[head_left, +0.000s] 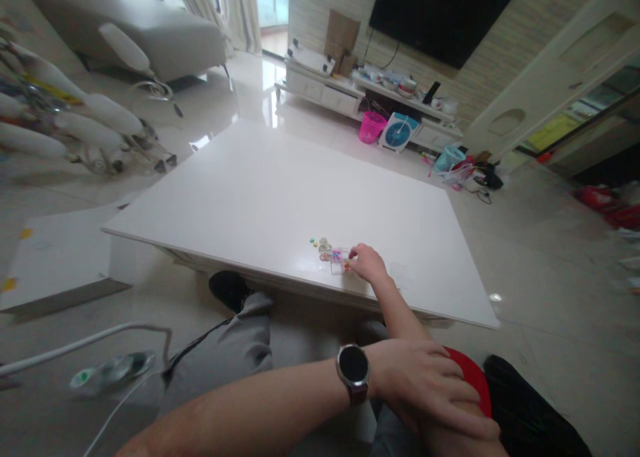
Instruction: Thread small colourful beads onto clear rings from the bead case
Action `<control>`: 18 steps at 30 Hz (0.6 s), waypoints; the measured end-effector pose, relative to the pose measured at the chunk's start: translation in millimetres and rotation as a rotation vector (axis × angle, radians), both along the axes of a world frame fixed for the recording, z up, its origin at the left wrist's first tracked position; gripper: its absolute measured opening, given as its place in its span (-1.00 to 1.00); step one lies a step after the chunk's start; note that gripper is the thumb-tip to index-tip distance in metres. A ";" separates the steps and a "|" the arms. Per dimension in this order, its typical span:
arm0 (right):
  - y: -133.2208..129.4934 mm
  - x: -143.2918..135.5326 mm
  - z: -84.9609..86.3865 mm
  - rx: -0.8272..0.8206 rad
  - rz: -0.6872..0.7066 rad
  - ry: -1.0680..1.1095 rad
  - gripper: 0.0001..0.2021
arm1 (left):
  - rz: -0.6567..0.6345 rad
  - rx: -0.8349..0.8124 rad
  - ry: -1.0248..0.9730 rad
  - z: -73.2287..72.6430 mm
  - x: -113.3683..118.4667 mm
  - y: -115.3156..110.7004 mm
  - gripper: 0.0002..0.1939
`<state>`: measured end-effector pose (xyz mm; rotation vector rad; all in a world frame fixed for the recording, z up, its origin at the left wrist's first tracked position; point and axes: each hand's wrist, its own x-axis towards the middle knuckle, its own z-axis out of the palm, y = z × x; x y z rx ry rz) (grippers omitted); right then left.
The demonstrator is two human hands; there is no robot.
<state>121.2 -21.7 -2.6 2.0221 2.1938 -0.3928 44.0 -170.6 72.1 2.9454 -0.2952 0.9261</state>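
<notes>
On the white table (300, 184), near its front edge, stands a small clear plastic box (338, 265) with colourful bits inside, purple and orange. My right hand (367, 262) is at the right side of this box, its fingers curled and pinched over it. Whatever lies between the fingertips is too small to make out. Left of the box sit a few pale round coils or rings (324, 245) and small green and yellow pieces (313, 241). My left hand (425, 384), with a watch (353, 365) on the wrist, lies across my right forearm, fingers stretched out and holding no object.
A white panel (60, 257) with yellow corners lies low on the left. Beyond the table are a TV cabinet (320, 97), a pink basket (372, 127) and a blue-white fan (399, 132). A red rounded thing (470, 377) is beside my arm; a white cable (100, 340) runs at lower left.
</notes>
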 end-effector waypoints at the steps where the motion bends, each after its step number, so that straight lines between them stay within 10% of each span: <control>1: 0.0 -0.6 0.0 0.008 -0.012 -0.011 -0.86 | -0.005 -0.006 0.000 0.4 -0.3 0.4 -0.58; 18: -6.1 -14.6 0.0 0.027 -0.074 -0.130 -0.78 | 0.011 -0.016 0.032 -0.3 -0.2 0.4 -0.49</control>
